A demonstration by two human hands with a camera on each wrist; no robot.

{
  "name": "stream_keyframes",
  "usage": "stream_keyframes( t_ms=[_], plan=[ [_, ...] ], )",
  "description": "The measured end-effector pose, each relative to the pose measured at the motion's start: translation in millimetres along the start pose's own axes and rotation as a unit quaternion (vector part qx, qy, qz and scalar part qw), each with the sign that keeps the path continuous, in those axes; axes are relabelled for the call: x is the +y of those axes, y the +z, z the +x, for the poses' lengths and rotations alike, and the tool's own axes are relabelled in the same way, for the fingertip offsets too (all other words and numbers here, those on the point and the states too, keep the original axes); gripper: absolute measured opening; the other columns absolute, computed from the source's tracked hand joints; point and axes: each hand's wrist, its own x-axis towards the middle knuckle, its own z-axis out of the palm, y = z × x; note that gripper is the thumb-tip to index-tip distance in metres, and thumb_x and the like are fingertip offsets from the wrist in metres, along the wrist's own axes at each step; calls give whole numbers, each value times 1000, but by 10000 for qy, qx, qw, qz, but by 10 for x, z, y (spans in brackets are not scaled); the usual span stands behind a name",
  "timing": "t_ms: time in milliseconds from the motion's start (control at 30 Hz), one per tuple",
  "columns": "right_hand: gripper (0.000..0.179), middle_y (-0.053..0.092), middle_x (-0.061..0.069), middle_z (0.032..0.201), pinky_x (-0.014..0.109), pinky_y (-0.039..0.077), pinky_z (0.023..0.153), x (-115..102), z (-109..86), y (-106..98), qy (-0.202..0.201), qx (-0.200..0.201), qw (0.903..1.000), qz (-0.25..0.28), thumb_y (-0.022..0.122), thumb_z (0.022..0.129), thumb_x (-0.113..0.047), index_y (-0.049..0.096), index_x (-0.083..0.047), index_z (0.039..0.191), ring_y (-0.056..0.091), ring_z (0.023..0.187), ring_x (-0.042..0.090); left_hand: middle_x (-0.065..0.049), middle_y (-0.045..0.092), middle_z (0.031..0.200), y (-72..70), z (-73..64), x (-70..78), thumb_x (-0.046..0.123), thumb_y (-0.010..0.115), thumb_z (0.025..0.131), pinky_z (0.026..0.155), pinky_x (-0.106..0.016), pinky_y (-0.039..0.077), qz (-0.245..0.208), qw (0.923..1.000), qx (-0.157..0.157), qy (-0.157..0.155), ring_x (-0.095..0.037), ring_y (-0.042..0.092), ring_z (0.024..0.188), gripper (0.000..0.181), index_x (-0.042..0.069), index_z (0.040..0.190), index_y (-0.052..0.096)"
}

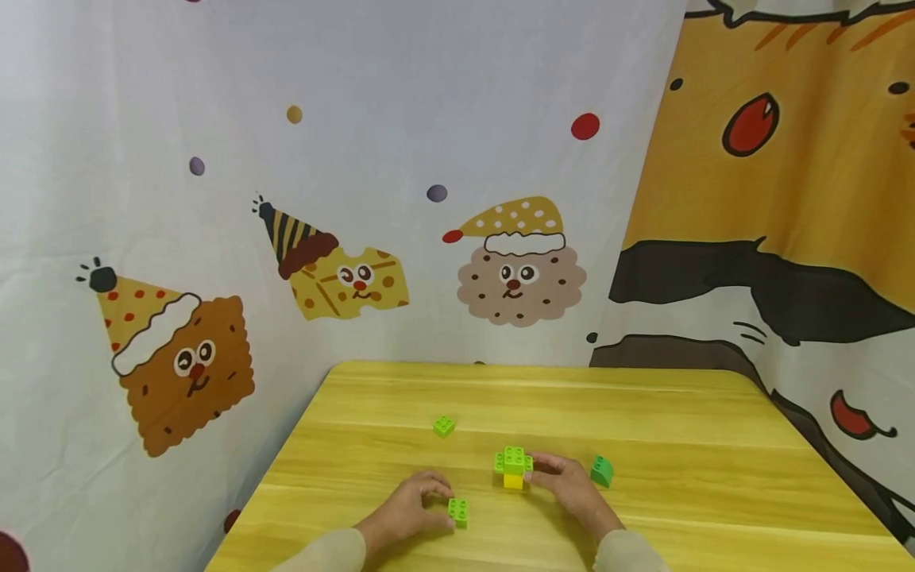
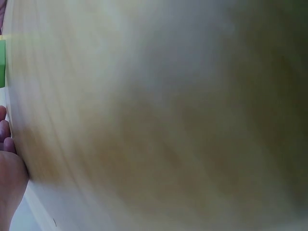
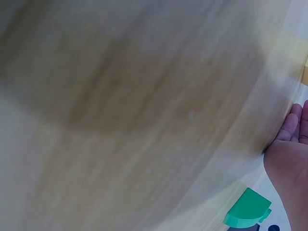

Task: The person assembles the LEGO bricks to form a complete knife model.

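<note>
In the head view, a small stack of toy building blocks (image 1: 514, 461) stands on the table, light green bricks over a yellow one. My right hand (image 1: 568, 485) grips its right side with thumb and fingers. Nearer the front, my left hand (image 1: 411, 508) curls thumb and fingers about the left end of a light green building block (image 1: 458, 512). The fingertip contact there is small in view. In the left wrist view, only part of the left hand (image 2: 10, 178) shows at the edge. The right wrist view catches part of the right hand (image 3: 288, 154).
Another light green building block (image 1: 444, 427) lies farther back on the wood-grain table (image 1: 643, 413). A darker green block with a curved top (image 1: 602, 471) sits right of my right hand. A printed cloth (image 1: 400, 159) hangs behind the table.
</note>
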Motion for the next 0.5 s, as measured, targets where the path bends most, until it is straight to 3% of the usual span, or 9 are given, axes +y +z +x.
stream_keyframes(
  t_ms=[200,500],
  plan=[
    [54,64,14,125,50,46,97,1,-7,4,-26,-16,10000,4,77,88,-29,61,-2,133,59,114,29,-1,58,123,-9,12,12,23,84,81,105,-60,35,-189,9998,16,-15,-30,50,121,33,13,110,72],
    [55,64,16,126,51,46,98,14,-17,-18,-94,-31,9999,91,78,87,-29,62,-1,132,59,115,31,7,61,115,-7,62,-6,27,84,80,104,-57,37,-88,9998,156,-130,-23,54,116,25,24,103,74]
  ],
)
